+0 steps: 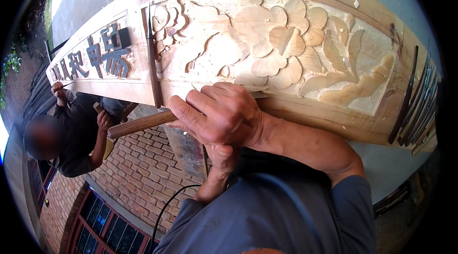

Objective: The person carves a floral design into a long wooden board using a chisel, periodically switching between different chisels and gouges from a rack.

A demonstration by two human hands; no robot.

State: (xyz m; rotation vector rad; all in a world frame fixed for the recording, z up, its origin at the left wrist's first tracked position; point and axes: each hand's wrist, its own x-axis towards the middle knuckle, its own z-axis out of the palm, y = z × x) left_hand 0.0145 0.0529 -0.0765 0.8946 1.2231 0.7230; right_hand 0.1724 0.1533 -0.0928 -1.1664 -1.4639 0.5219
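My right hand (222, 111) is closed over a wooden-handled tool (136, 124) at the lower edge of a carved wooden board (286, 39); the handle sticks out leftward, and a bit of metal shows just right of my knuckles. My left hand (219, 158) is beneath the right one, its thumb side visible and its fingers hidden, so what it holds cannot be made out. The board's right panel bears raised flowers and leaves in pale wood; its left panel has dark raised characters (114, 53). A long slim tool (150, 25) lies along the divider between panels.
Several slim carving tools (415, 101) lie at the board's right end. At the left, another person (71, 134) in dark clothing holds tools at the board's lower edge. Below are a brick surface (143, 168), a red-framed window (100, 216) and a black cable (168, 201). Wood chips are scattered about.
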